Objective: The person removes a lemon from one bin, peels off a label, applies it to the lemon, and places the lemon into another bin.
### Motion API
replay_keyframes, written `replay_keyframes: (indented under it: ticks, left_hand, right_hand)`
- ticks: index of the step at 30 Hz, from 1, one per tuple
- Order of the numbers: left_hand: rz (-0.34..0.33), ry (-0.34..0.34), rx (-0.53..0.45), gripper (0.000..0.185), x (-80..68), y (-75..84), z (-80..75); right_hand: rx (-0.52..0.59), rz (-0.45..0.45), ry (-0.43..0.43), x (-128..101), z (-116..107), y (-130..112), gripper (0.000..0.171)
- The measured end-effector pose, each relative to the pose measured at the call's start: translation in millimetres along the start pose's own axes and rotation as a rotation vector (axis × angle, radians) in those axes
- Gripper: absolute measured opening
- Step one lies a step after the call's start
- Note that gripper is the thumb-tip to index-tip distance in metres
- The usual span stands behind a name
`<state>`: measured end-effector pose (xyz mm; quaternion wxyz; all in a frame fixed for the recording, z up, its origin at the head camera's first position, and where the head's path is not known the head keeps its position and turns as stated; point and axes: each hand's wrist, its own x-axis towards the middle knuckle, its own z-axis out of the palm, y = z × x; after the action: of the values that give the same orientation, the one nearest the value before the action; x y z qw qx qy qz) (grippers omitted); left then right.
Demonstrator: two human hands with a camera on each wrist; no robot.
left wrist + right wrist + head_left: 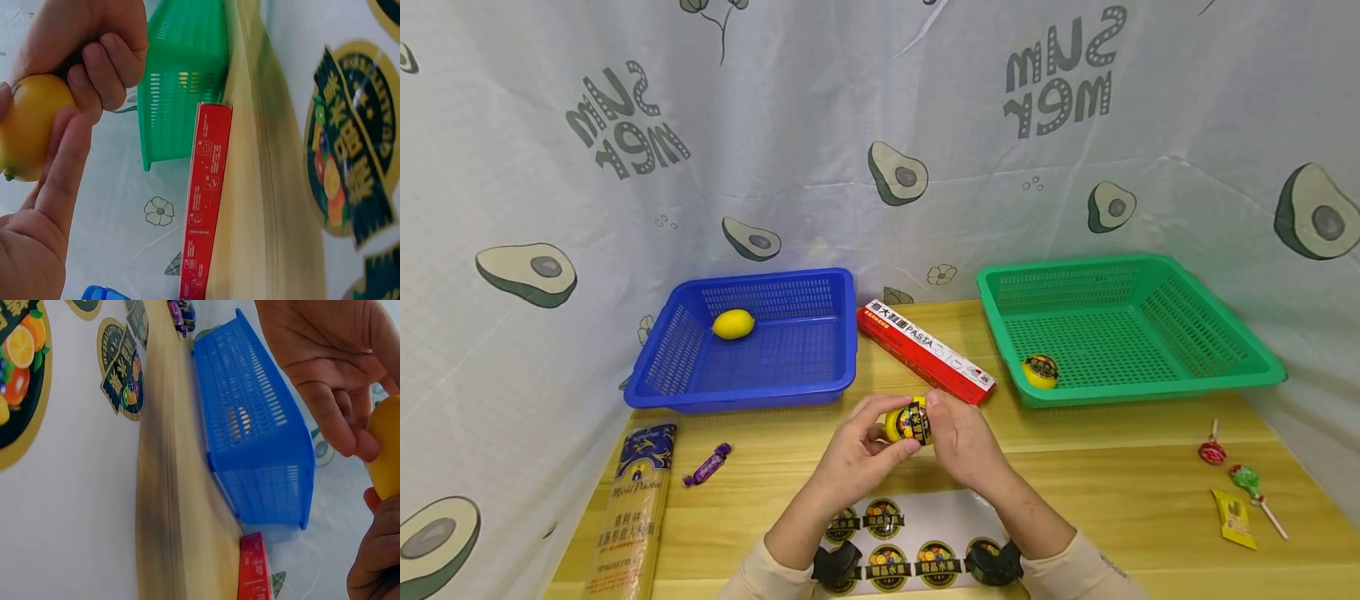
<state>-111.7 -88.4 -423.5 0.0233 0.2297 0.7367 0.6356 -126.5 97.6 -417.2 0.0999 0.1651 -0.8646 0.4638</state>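
A yellow lemon [892,427] with a round black-and-gold fruit sticker [914,421] on its side is held up over the table's middle. My left hand [856,457] pinches it from the left between thumb and fingers. From the right, my right hand [964,442] grips its other end, thumb at the sticker's edge and the other fingers curled. In the left wrist view the lemon [39,119] shows its green-tipped end. Below both hands lies a white sheet of the same stickers [940,508], partly covered by the wrists.
A blue basket [760,398] with a lemon [733,324] stands back left; a green basket [1150,392] with a stickered lemon [1040,372] back right. Between them lies a red pasta box [925,352]. Spaghetti [631,508] and purple candy [707,465] lie left, lollipops [1212,452] and a yellow packet [1234,518] right.
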Motion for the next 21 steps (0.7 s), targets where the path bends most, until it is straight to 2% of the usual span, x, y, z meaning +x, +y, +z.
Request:
replay_keyframes:
  ticks: [3,5,9,13,16,21]
  left_hand:
    - [0.025,0.021,0.093,0.050,0.0,1.3,0.5]
    - [0.033,0.024,0.129,0.051,0.0,2.1,1.0]
    - [0.033,0.022,0.160,0.053,-0.3,2.8,1.2]
    - [0.019,0.021,0.173,0.055,-0.1,2.1,1.4]
    - [0.019,0.026,0.188,0.054,0.0,0.3,1.7]
    - [0.036,0.041,0.202,0.053,-1.5,-2.5,-0.3]
  right_hand:
    - [0.037,0.100,-0.006,0,-1,-2,0.045]
    - [0.099,0.189,-0.023,0,-1,-4,0.050]
    - [0.219,0.332,-0.067,0,-3,-8,0.056]
    - [0.276,0.406,-0.098,-6,-6,-8,0.055]
    - [0.232,0.441,-0.105,-15,-10,-4,0.052]
    - [0.069,0.485,-0.073,-32,-22,8,0.045]
